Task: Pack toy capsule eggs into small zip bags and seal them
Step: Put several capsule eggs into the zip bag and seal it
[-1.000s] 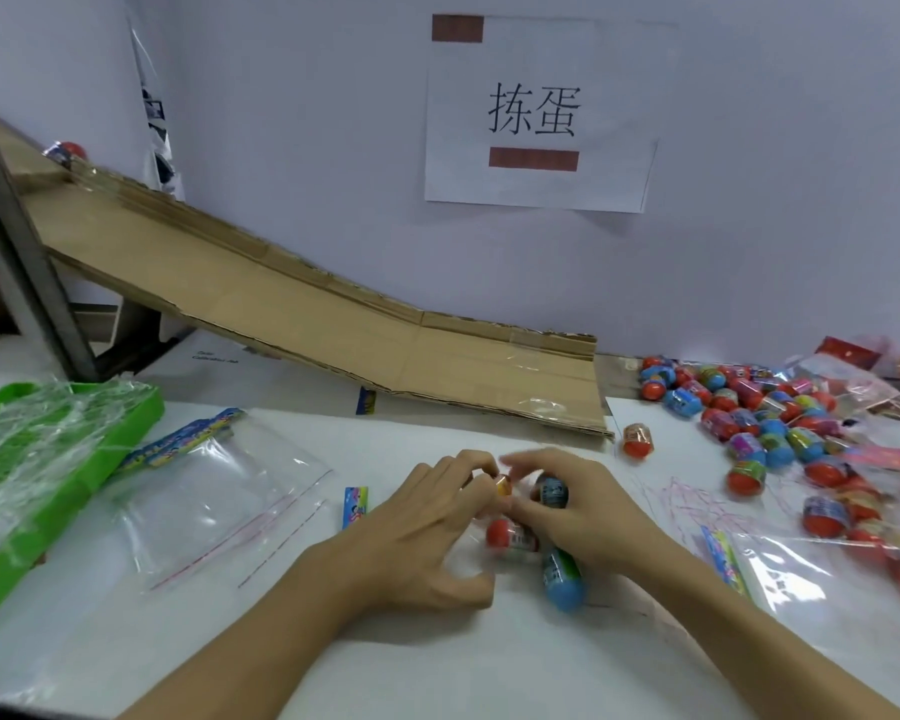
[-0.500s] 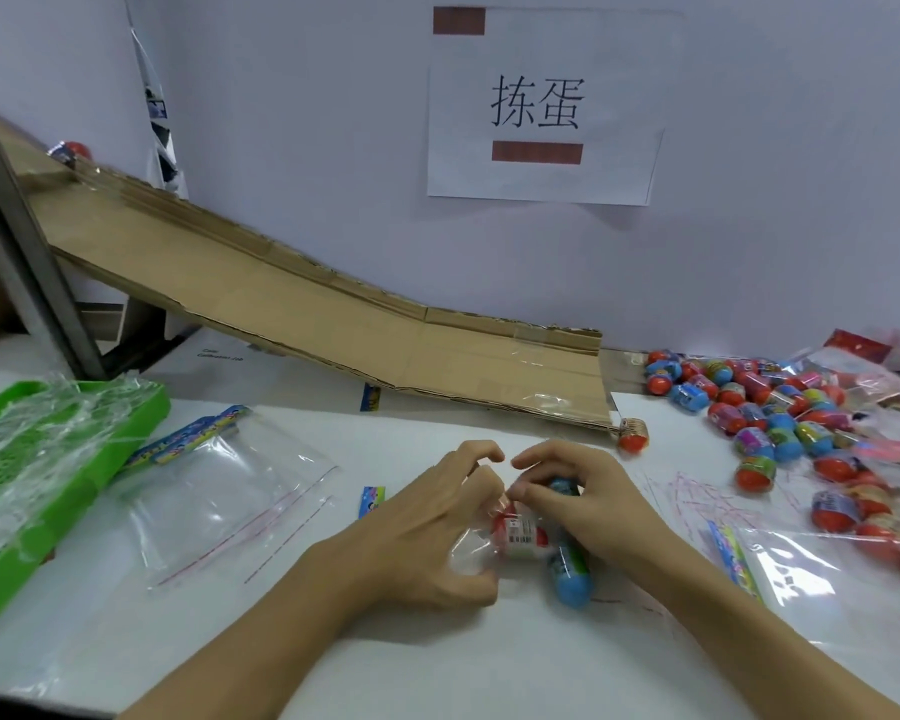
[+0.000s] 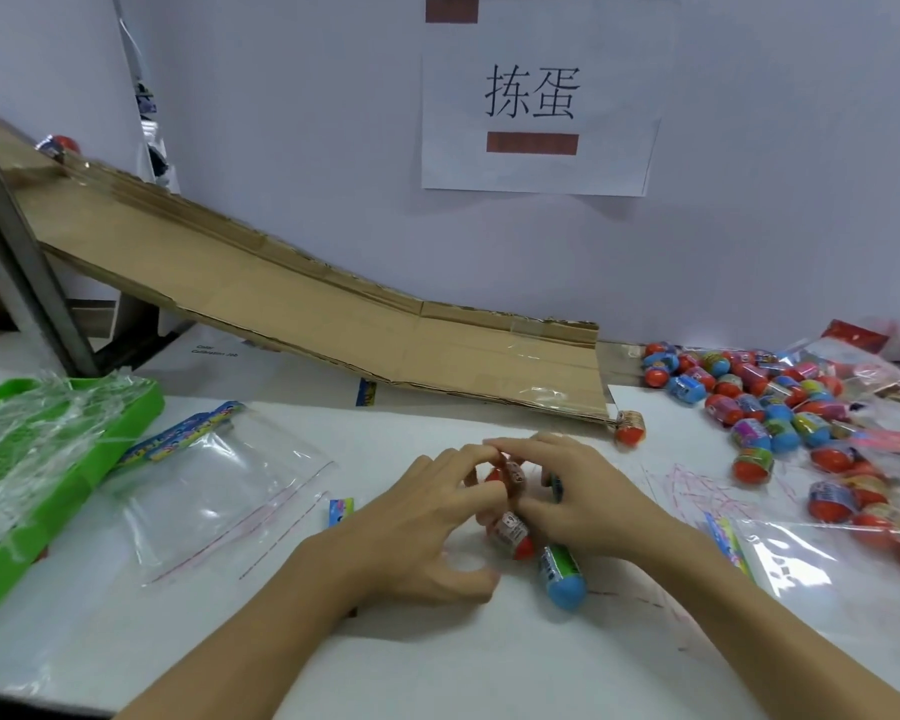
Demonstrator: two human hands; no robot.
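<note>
My left hand (image 3: pixel 427 517) and my right hand (image 3: pixel 583 496) meet at the table's middle, fingertips pinched together on a small clear zip bag. Inside or against it I see a red-bottomed capsule egg (image 3: pixel 510 532), another red egg (image 3: pixel 510 472) between my fingers, and a blue egg (image 3: pixel 562 576) poking out below my right hand. The bag's outline is mostly hidden by my fingers. A pile of loose capsule eggs (image 3: pixel 754 402) lies at the right. One lone red egg (image 3: pixel 630 427) sits by the ramp's lower corner.
A cardboard ramp (image 3: pixel 292 314) slopes down from the upper left to the middle. Empty zip bags (image 3: pixel 214 485) lie left of my hands, next to a green tray (image 3: pixel 68 459) covered in plastic film. More bags (image 3: pixel 796 553) lie at the right. A paper sign (image 3: pixel 536 96) hangs on the wall.
My fingertips have shifted along the top of the bag and the eggs in it have turned slightly. The view has moved a little lower and closer.
</note>
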